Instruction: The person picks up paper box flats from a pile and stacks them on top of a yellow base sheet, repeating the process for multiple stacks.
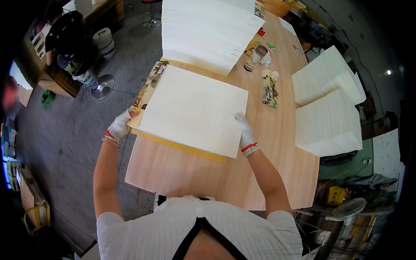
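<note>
A large white sheet (195, 108) lies flat on the wooden table in front of me, on top of a printed sheet with brown patterns (149, 86) that shows along its left side. My left hand (120, 124), in a white knit glove, grips the near left corner of the printed sheet, thumb on top. At the right edge of the white sheet is my gloved right hand (245, 132), a fingertip resting on its surface and the other fingers mostly hidden. A yellow board edge (182, 147) sticks out beneath the sheets on my side.
A tall stack of white paper (203, 34) rises just beyond. Two more paper stacks (327, 123) stand at the table's right. A glass jar (255, 58) and a patterned box (270, 89) sit between. At far left a person (67, 39) sits near white buckets (104, 43).
</note>
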Action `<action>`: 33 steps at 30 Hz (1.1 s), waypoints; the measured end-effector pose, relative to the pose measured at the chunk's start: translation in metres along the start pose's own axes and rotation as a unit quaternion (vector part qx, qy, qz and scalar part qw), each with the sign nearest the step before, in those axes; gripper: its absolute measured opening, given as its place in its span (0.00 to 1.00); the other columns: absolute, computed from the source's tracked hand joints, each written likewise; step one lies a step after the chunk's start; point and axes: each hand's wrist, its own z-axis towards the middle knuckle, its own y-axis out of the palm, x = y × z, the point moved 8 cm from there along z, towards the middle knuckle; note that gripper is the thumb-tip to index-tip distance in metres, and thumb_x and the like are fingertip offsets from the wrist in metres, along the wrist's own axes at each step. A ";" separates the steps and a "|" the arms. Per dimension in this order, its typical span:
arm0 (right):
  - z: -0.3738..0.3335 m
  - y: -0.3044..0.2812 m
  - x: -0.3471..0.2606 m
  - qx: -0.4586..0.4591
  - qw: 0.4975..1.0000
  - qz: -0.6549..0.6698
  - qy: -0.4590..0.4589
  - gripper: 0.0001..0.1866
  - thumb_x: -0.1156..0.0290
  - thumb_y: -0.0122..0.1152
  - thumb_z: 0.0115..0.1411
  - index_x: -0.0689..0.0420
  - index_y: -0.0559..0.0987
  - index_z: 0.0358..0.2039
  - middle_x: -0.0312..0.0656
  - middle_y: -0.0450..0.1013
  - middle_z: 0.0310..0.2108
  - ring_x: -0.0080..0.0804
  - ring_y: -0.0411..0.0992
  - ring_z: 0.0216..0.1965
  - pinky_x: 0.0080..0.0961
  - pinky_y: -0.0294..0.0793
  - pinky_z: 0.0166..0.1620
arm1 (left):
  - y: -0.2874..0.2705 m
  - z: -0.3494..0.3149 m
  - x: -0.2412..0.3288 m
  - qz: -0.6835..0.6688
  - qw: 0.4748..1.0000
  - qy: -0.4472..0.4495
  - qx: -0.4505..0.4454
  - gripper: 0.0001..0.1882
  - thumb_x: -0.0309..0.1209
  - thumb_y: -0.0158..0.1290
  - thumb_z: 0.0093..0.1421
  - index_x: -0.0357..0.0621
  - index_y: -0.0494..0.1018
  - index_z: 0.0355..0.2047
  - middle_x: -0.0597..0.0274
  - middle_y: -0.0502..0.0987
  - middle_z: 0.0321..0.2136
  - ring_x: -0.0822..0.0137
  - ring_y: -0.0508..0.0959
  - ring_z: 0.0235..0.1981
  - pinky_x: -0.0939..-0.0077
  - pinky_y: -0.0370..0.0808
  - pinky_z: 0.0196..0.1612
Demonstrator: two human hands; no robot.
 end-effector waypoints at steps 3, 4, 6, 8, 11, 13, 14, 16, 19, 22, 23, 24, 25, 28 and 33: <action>-0.001 0.001 0.001 0.021 0.999 0.019 0.033 0.17 0.65 0.46 0.60 0.59 0.66 0.47 0.41 0.70 0.40 0.30 0.72 0.38 0.27 0.73 0.42 | -0.003 0.000 0.000 -0.019 1.000 0.008 -0.022 0.19 0.29 0.50 0.54 0.38 0.66 0.46 0.55 0.73 0.42 0.64 0.74 0.44 0.70 0.71 0.48; 0.005 -0.004 0.003 0.016 0.999 0.012 0.030 0.17 0.64 0.49 0.59 0.58 0.67 0.47 0.40 0.70 0.41 0.29 0.71 0.39 0.26 0.73 0.43 | -0.003 0.000 0.001 -0.026 0.999 0.018 -0.031 0.18 0.29 0.50 0.55 0.38 0.66 0.46 0.55 0.73 0.42 0.64 0.74 0.44 0.69 0.71 0.47; 0.017 -0.020 0.008 0.013 1.000 0.002 0.023 0.19 0.61 0.54 0.56 0.57 0.69 0.46 0.38 0.70 0.42 0.28 0.70 0.41 0.25 0.72 0.43 | -0.001 0.004 -0.001 -0.026 0.999 0.018 -0.025 0.18 0.30 0.49 0.55 0.38 0.66 0.46 0.54 0.72 0.42 0.64 0.73 0.44 0.70 0.71 0.47; 0.017 -0.021 0.004 0.019 1.000 -0.016 0.009 0.19 0.61 0.55 0.55 0.58 0.70 0.45 0.39 0.70 0.42 0.27 0.70 0.41 0.24 0.70 0.45 | 0.000 0.003 -0.001 -0.020 0.999 0.023 -0.018 0.18 0.30 0.48 0.55 0.37 0.66 0.46 0.54 0.72 0.42 0.64 0.74 0.44 0.70 0.71 0.47; 0.012 -0.025 -0.001 0.028 0.997 -0.064 -0.010 0.21 0.59 0.55 0.55 0.57 0.70 0.46 0.39 0.70 0.42 0.27 0.68 0.44 0.23 0.67 0.48 | 0.003 0.002 0.000 -0.009 0.999 0.026 -0.024 0.18 0.29 0.48 0.55 0.37 0.66 0.46 0.54 0.72 0.43 0.64 0.74 0.44 0.71 0.70 0.48; 0.008 -0.030 -0.016 0.052 0.978 -0.196 -0.043 0.22 0.55 0.52 0.56 0.57 0.70 0.46 0.38 0.70 0.43 0.27 0.67 0.45 0.24 0.65 0.49 | -0.008 0.007 -0.003 -0.009 0.999 0.020 -0.039 0.18 0.29 0.48 0.56 0.37 0.65 0.47 0.54 0.71 0.43 0.65 0.73 0.44 0.71 0.70 0.48; 0.006 -0.031 -0.031 0.072 0.948 -0.302 -0.068 0.24 0.52 0.50 0.56 0.56 0.70 0.46 0.38 0.70 0.44 0.27 0.66 0.46 0.25 0.65 0.49 | -0.027 0.012 -0.003 0.066 0.994 0.076 -0.042 0.23 0.40 0.44 0.60 0.35 0.63 0.49 0.57 0.71 0.46 0.63 0.71 0.47 0.70 0.68 0.50; -0.003 -0.058 -0.052 0.146 0.947 -0.259 -0.124 0.26 0.47 0.45 0.57 0.56 0.70 0.45 0.38 0.69 0.43 0.27 0.65 0.45 0.27 0.65 0.48 | -0.021 0.008 -0.004 0.001 0.994 0.099 -0.038 0.28 0.47 0.40 0.61 0.36 0.62 0.50 0.58 0.70 0.47 0.63 0.70 0.48 0.70 0.67 0.51; 0.009 -0.124 -0.018 0.182 0.941 -0.207 -0.198 0.30 0.41 0.36 0.59 0.56 0.70 0.42 0.38 0.69 0.38 0.28 0.64 0.41 0.29 0.66 0.44 | -0.016 0.009 -0.008 -0.049 0.992 0.112 -0.037 0.34 0.56 0.33 0.60 0.38 0.61 0.52 0.60 0.69 0.48 0.64 0.69 0.50 0.68 0.66 0.52; 0.010 -0.086 0.050 0.133 0.971 -0.158 -0.124 0.35 0.38 0.26 0.59 0.56 0.68 0.44 0.38 0.66 0.39 0.31 0.63 0.42 0.32 0.65 0.46 | -0.001 0.000 -0.009 -0.076 0.992 0.097 -0.032 0.38 0.61 0.31 0.58 0.40 0.59 0.55 0.60 0.67 0.51 0.64 0.66 0.52 0.67 0.63 0.54; 0.045 -0.130 0.088 0.182 0.936 -0.240 -0.180 0.37 0.38 0.25 0.59 0.56 0.65 0.50 0.40 0.65 0.46 0.32 0.62 0.47 0.32 0.62 0.50 | 0.012 0.003 -0.008 -0.084 0.992 0.086 -0.040 0.39 0.62 0.31 0.58 0.41 0.58 0.55 0.60 0.66 0.52 0.64 0.66 0.53 0.67 0.62 0.55; 0.032 -0.092 0.088 0.098 0.986 -0.097 -0.098 0.37 0.37 0.24 0.59 0.57 0.62 0.53 0.41 0.61 0.50 0.33 0.59 0.51 0.32 0.59 0.53 | -0.004 -0.007 -0.008 -0.104 0.990 0.095 0.001 0.39 0.61 0.30 0.58 0.42 0.57 0.56 0.59 0.65 0.52 0.63 0.65 0.53 0.65 0.61 0.55; 0.010 -0.048 0.082 0.009 0.999 0.049 -0.011 0.39 0.37 0.24 0.59 0.57 0.58 0.57 0.42 0.58 0.55 0.34 0.57 0.55 0.31 0.56 0.57 | -0.022 -0.019 -0.007 -0.124 0.986 0.104 0.043 0.38 0.61 0.29 0.58 0.43 0.57 0.56 0.58 0.65 0.53 0.62 0.65 0.53 0.64 0.61 0.56; -0.034 -0.116 0.095 -0.022 0.771 -0.627 -0.110 0.32 0.44 0.33 0.61 0.57 0.60 0.56 0.44 0.61 0.55 0.38 0.60 0.55 0.35 0.58 0.56 | 0.005 -0.015 -0.025 -0.181 0.975 0.075 0.103 0.37 0.59 0.29 0.59 0.44 0.53 0.59 0.57 0.59 0.57 0.59 0.59 0.57 0.60 0.54 0.59; -0.116 -0.282 0.035 -0.119 0.985 0.010 0.127 0.18 0.59 0.48 0.60 0.57 0.70 0.45 0.43 0.70 0.38 0.33 0.71 0.36 0.31 0.72 0.39 | -0.073 -0.117 0.007 0.076 0.807 0.425 0.403 0.12 0.33 0.37 0.63 0.40 0.66 0.39 0.66 0.68 0.31 0.74 0.68 0.31 0.78 0.68 0.40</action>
